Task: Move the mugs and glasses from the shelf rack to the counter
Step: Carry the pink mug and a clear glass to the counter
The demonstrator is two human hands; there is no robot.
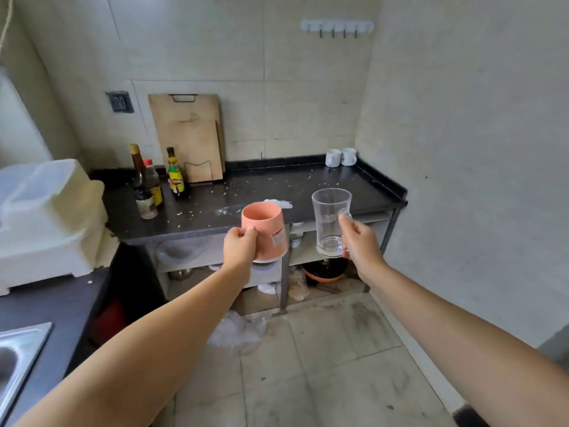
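Note:
My left hand (pixel 238 246) grips the handle of a pink mug (pixel 265 231), held upright in the air in front of the counter's near edge. My right hand (pixel 360 241) grips the handle of a clear glass mug (pixel 330 221), also upright and level with the counter front. The dark counter (pixel 277 192) stretches ahead, speckled with crumbs. Two white mugs (pixel 341 156) stand upside down at its back right corner, against the wall. No shelf rack shows in this view.
Sauce bottles (pixel 151 183) cluster at the counter's left end, with wooden cutting boards (pixel 189 137) leaning on the wall behind. A white plastic bin (pixel 49 220) sits on the left worktop beside a steel sink (pixel 18 355). Bowls and pans fill the shelves under the counter.

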